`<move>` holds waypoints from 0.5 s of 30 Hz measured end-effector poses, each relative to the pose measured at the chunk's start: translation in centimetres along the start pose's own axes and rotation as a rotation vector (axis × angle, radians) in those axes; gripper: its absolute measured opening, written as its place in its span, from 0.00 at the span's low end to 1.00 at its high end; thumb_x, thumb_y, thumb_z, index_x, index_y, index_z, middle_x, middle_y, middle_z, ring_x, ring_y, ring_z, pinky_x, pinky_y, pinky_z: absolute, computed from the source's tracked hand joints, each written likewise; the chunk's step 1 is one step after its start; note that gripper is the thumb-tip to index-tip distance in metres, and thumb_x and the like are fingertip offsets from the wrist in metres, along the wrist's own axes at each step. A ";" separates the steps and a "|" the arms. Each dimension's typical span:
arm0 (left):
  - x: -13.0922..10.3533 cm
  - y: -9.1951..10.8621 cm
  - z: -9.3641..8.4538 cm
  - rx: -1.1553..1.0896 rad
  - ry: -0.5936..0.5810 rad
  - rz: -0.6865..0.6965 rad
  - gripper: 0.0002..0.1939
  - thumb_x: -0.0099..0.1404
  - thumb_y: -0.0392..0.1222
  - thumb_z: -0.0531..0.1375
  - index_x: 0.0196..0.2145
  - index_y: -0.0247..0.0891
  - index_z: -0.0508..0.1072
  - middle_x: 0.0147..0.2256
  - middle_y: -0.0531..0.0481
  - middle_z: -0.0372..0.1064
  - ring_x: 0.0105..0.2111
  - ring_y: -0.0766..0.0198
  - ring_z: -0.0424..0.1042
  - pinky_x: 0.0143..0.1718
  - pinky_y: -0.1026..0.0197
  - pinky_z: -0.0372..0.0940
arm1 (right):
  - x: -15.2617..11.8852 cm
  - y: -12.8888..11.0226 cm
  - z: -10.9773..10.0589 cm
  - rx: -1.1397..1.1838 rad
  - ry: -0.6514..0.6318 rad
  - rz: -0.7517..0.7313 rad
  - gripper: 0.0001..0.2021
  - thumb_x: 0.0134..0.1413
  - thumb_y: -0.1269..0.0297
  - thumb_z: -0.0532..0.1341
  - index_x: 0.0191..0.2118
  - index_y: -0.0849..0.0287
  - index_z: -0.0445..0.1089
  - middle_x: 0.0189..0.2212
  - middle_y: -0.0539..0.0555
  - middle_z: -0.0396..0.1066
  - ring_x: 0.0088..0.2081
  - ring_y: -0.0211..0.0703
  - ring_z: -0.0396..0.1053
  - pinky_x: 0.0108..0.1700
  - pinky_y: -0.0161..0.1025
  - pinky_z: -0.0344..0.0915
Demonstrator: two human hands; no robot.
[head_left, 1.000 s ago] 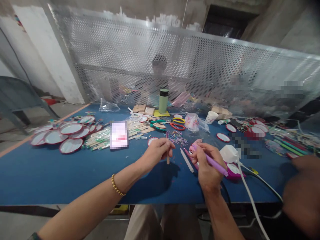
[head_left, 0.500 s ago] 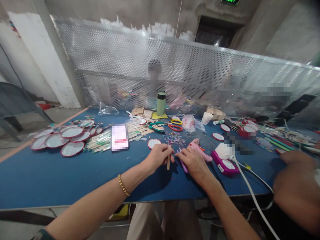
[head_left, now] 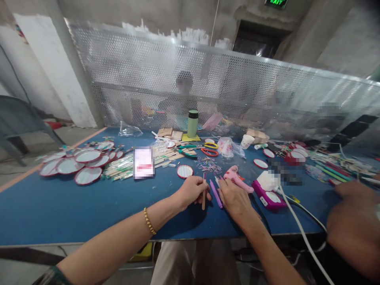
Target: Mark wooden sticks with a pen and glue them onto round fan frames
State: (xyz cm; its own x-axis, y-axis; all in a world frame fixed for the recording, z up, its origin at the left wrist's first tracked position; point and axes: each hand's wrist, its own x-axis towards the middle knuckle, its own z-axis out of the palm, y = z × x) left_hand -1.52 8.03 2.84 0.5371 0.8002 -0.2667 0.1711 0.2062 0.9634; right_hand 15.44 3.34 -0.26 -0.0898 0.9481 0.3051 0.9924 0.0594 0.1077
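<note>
My left hand [head_left: 194,192] pinches a flat wooden craft stick [head_left: 204,200] with a purple upper end, held upright just above the table. A purple marker [head_left: 216,194] lies on the table between my two hands, apart from both. My right hand [head_left: 236,198] is low over the table to the right of the marker, its fingers curled in at a small whitish, pointed thing [head_left: 217,181] that is mostly hidden. Just behind that hand lies a pink glue gun [head_left: 237,179]. A round white disc with a red rim [head_left: 184,171] rests beyond my left hand.
Red-rimmed discs [head_left: 88,175] and bundled sticks [head_left: 121,166] lie left, beside a phone [head_left: 143,163]. Pliers [head_left: 187,151], small coloured pieces [head_left: 209,164] and a green bottle [head_left: 192,124] are farther back. A purple power strip [head_left: 271,198] with cables and another person's arm [head_left: 353,213] are right.
My right hand has let go of the purple marker, which now lies on the table, and has shifted slightly right to the whitish thing. My left hand still holds the craft stick, slightly lower.
</note>
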 end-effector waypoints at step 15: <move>-0.7 1.4 -0.8 -0.262 0.262 0.352 0.11 0.60 0.47 0.58 0.28 0.36 0.68 0.19 0.54 0.70 0.13 0.74 0.56 0.15 0.70 0.47 | -2.2 -2.4 -1.2 0.562 0.110 -0.098 0.15 0.58 0.73 0.53 0.40 0.55 0.77 0.32 0.52 0.75 0.34 0.42 0.74 0.37 0.36 0.67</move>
State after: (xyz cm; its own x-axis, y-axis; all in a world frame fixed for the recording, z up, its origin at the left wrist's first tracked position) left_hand -2.33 8.17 4.41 0.2942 0.9540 0.0579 -0.2140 0.0067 0.9768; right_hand 13.19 0.73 -0.02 -0.1623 0.8935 0.4187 0.8684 0.3308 -0.3694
